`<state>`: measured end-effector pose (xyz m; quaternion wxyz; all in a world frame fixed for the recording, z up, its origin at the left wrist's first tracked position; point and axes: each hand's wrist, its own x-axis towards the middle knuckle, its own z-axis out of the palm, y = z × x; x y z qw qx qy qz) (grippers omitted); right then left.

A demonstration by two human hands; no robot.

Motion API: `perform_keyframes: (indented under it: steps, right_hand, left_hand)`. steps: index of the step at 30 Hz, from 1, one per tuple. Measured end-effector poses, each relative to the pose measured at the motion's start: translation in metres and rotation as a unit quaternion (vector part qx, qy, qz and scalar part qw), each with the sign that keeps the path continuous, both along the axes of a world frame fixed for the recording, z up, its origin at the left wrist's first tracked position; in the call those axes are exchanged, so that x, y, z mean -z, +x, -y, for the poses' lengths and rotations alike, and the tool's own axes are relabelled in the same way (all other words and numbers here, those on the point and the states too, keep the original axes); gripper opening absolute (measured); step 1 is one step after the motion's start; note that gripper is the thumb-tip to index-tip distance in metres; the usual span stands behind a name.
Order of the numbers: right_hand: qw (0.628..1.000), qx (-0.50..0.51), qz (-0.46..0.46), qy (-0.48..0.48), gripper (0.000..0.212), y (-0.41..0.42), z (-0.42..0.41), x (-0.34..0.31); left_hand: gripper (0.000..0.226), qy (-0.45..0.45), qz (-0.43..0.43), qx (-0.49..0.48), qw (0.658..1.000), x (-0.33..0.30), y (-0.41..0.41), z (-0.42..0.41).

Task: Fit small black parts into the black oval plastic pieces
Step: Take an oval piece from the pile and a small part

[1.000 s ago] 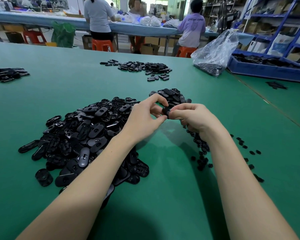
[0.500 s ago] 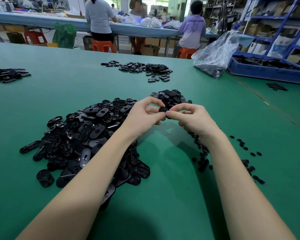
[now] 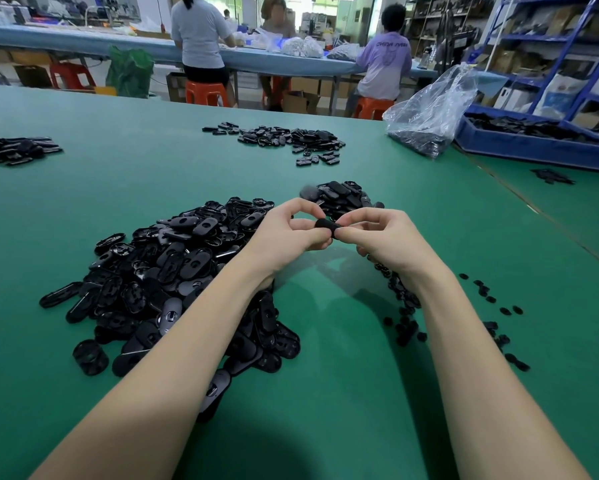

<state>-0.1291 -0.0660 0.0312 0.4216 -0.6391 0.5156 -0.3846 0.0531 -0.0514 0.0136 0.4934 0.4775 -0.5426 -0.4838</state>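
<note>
We hold one black oval piece (image 3: 326,226) between both hands, above the green table (image 3: 124,188). Our left hand (image 3: 284,233) pinches its left end w/ thumb & fingers closed on it; our right hand (image 3: 382,237) grips the right end the same way. Whether a small part sits in it already, we can't tell: fingers cover most of it.

Piles of black parts on the table, 5 in all:
- 1 big heap of oval pieces (image 3: 166,271) under & left of our left forearm, too many to count.
- 1 smaller stack (image 3: 343,197) just behind our hands.
- 1 spread (image 3: 284,138) further back, centre.
- 1 at the far left edge (image 3: 14,150).
- 1 loose scatter of small black parts (image 3: 405,306) under & beside our right forearm, w/ strays out to the right.

Far right: 1 clear plastic bag (image 3: 429,112) w/ dark parts inside, beside 1 blue tray (image 3: 533,150) also full of black pieces. 3 people at the blue bench (image 3: 83,39) in the bkgd, w/ orange stools (image 3: 206,91) under it.
</note>
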Motion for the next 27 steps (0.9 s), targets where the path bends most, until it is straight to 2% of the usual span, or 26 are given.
perform_keyframes:
  steps: [9,15,27]
  right_hand:
    - [0.999,0.018,-0.045,-0.015,0.011,0.002,0.001,0.006]
    - [0.999,0.031,-0.033,-0.002,0.015,0.003,0.002,0.011]
    - [0.996,0.057,-0.059,-0.02,0.019,0.009,0.004,0.018]
  left_hand:
    - [0.018,0.0,0.023,-0.012,1.0,-0.001,0.001,-0.003]
    - [0.017,-0.008,0.04,0.004,0.999,0.0,-0.001,-0.006]
    - [0.016,0.014,0.072,-0.037,0.997,0.0,-0.009,-0.006]
